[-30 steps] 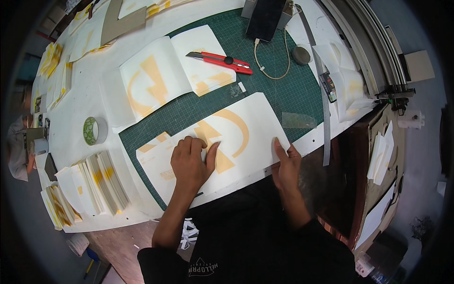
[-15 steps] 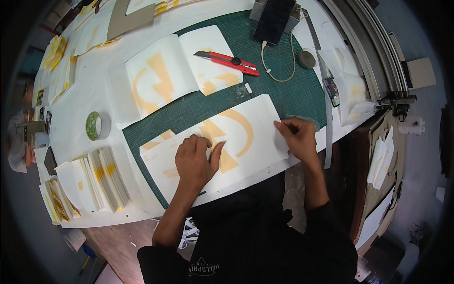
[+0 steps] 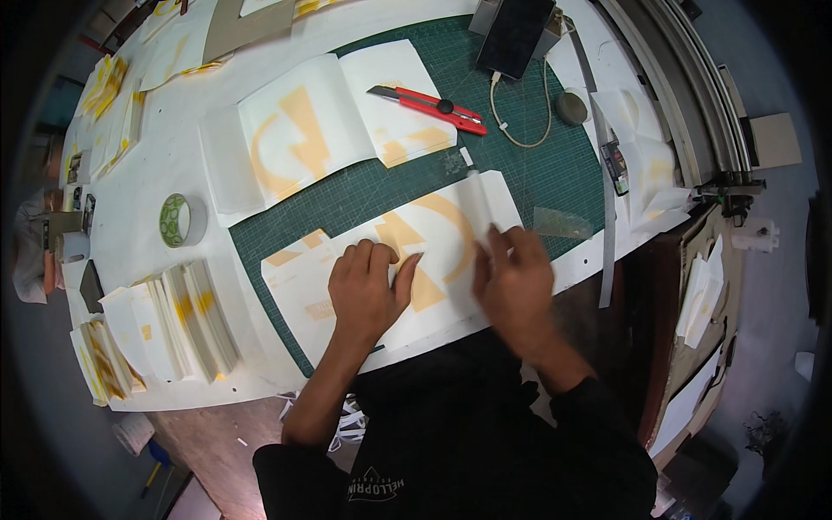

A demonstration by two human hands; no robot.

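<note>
A flattened white paper piece (image 3: 303, 282) with pale orange printing lies on the green cutting mat (image 3: 364, 190) in front of me. My left hand (image 3: 371, 282) presses on its middle, fingers curled and thumb apart, with nothing seen gripped. Over the piece's right part, my right hand (image 3: 518, 282) is blurred by motion, fingers drawn together. From its fingertips a pale narrow strip (image 3: 479, 198) runs up past the paper's far edge; the blur hides its exact kind. Beyond lies a second, unfolded printed paper piece (image 3: 264, 130). A red utility knife (image 3: 442, 108) rests on that piece, blade out.
A phone (image 3: 517, 36) with a white cable stands at the far right, near a round grey lid (image 3: 570, 107) and a metal ruler (image 3: 608, 251). Left are a tape roll (image 3: 182, 220) and stacked folded papers (image 3: 186, 321). A clear film scrap (image 3: 562, 223) lies on the mat.
My right hand has moved left from the paper's right edge to over the sheet, drawing a pale strip. The left hand stays on the paper. The view has shifted slightly.
</note>
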